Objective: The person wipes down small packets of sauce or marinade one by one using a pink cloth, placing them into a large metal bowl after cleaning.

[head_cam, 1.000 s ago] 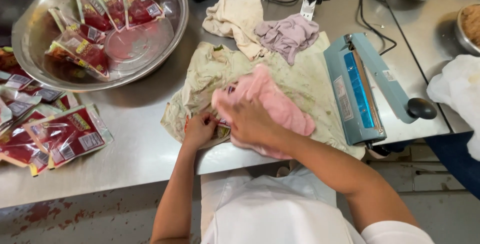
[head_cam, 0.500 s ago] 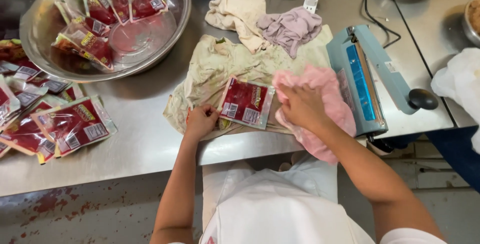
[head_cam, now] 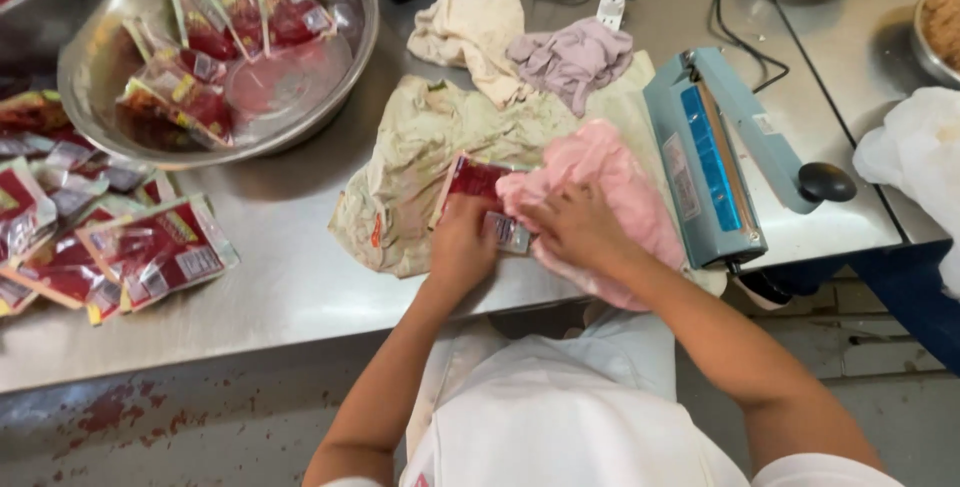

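Left hand [head_cam: 462, 247] pressing flat on red pouch [head_cam: 478, 185], lying on beige cloth [head_cam: 420, 147] left of sealer [head_cam: 712, 152]. Right hand [head_cam: 575, 229] gripping pink rag [head_cam: 610, 172], fingers curled, bunching it against pouch, just beside sealer

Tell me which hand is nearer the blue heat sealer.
Right. The right hand rests on the pink cloth just beside the blue heat sealer; the left hand presses the red pouch farther away.

Both hands [head_cam: 520, 237] palm-down (fingers curled)
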